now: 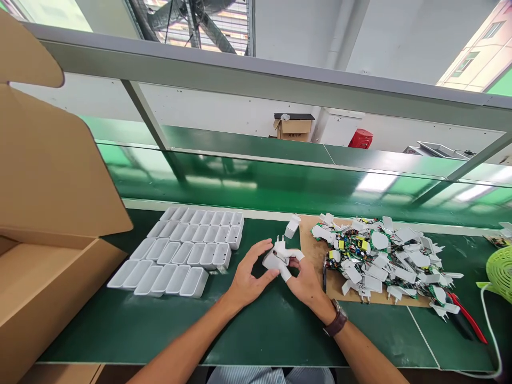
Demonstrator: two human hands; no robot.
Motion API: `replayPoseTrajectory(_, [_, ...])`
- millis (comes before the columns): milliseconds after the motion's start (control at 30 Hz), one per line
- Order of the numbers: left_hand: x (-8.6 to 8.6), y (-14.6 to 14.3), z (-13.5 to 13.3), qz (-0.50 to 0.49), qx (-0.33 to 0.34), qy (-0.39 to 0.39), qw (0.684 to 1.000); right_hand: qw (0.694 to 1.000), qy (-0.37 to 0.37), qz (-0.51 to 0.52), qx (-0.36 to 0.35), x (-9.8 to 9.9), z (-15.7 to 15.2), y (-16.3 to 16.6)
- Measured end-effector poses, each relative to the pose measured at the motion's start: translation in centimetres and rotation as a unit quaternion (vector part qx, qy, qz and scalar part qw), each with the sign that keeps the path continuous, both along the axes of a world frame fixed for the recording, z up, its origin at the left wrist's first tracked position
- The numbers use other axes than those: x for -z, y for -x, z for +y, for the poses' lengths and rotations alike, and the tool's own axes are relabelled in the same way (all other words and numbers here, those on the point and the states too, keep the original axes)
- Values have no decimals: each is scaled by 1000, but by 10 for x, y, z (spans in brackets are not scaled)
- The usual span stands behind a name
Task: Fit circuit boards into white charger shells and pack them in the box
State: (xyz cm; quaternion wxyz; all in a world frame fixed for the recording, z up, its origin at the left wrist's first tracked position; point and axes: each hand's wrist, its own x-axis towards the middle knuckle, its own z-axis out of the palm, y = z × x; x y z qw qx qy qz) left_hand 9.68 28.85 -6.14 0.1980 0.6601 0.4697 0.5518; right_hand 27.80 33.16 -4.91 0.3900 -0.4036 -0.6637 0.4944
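A white plug housing point(273, 260) with metal prongs pointing away from me is held between both hands above the green mat. My left hand point(250, 277) pinches its left side with thumb and fingers. On the other side, my right hand point(306, 277) grips it, with white covers on some of its fingers. What lies inside the housing is hidden. Just beyond my hands, another white pronged plug piece point(292, 226) rests on the table. To the left stand rows of open white plastic cases point(192, 280). Right of my hands lies a heap of circuit boards with white plug parts point(376, 256).
A large open cardboard box point(52, 176) takes up the left side. The heap rests on a brown cardboard sheet point(310, 240). Red-handled pliers point(468, 317) and a lime-green round object point(500, 272) with a white cable lie at right. A green partition point(272, 186) borders the table's back.
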Motion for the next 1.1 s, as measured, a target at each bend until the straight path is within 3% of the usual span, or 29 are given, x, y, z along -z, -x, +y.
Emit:
replayPoseTrajectory(67, [-1,1,2,8,24,0,1000,993,-79,-86,24,3,-2,-2])
replayPoseTrajectory(133, [-1,2,4,32,45,-29,998,987,-101,-119,29,7,-2,-2])
replayPoseTrajectory(333, [-4,-1,8,95,53,-99,989,985,-5,-126,-119,16,7,1])
replayPoseTrajectory(500, [-11,-7,4,125,-11,-127,984,984,-22,-134,-111,10,4,3])
replayPoseTrajectory(767, [-10,8,-2,173,47,22,984,984,-32,-137,-112,0,-2,-5])
replayPoseTrajectory(933, [-20,16,46,150,30,136,979,978,-76,-182,-70,6,-1,-16])
replayPoseTrajectory(1100, [-36,15,115,159,60,155,973,940,-199,-271,-59,-2,-1,-29])
